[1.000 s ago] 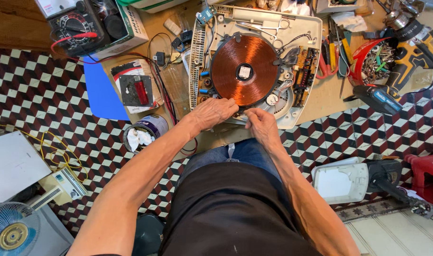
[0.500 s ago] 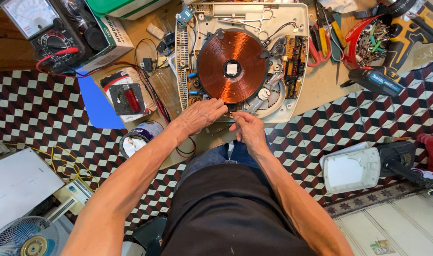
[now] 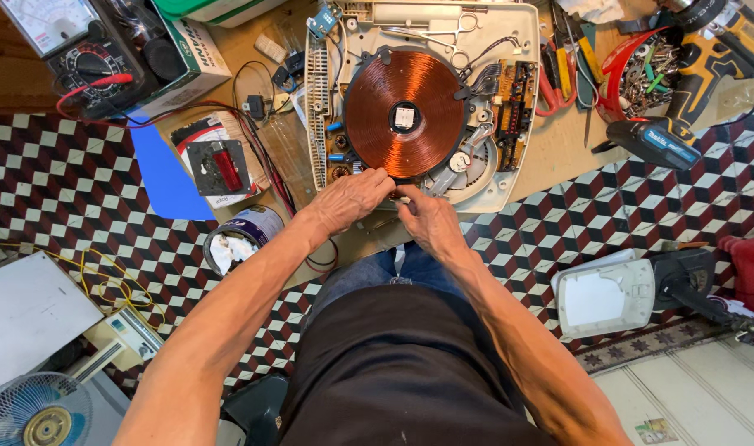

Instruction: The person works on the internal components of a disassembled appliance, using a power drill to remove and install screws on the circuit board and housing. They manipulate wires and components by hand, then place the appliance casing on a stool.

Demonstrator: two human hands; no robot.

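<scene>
An opened cooker (image 3: 509,177), its white shell facing up, lies at the near edge of the surface (image 3: 558,157), roughly in the middle. Its copper coil (image 3: 406,111) sits bare in the shell, with a circuit board (image 3: 516,103) to the right of it.

The left hand (image 3: 352,198) rests on the cooker's near rim, fingers (image 3: 379,177) curled and touching the coil's near edge. The right hand (image 3: 422,216) is just beside it, almost touching, its fingers bent toward the same spot under the coil. Both hands are pinched close together there, but what they grip, if anything, is hidden between them, so I cannot tell.

Left of the cooker, a small black box with a red part (image 3: 218,167) lies on paper, with dark wires running past it. A meter (image 3: 63,49) with a red lead stands at the far left corner. To the right lie pliers (image 3: 552,78), a red tub of screws (image 3: 641,74) and a yellow drill (image 3: 707,58) near the right edge.

On the tiled floor, a tin (image 3: 244,235) sits just off the near edge, a fan (image 3: 34,413) and a white plastic cover (image 3: 604,293) further out.
</scene>
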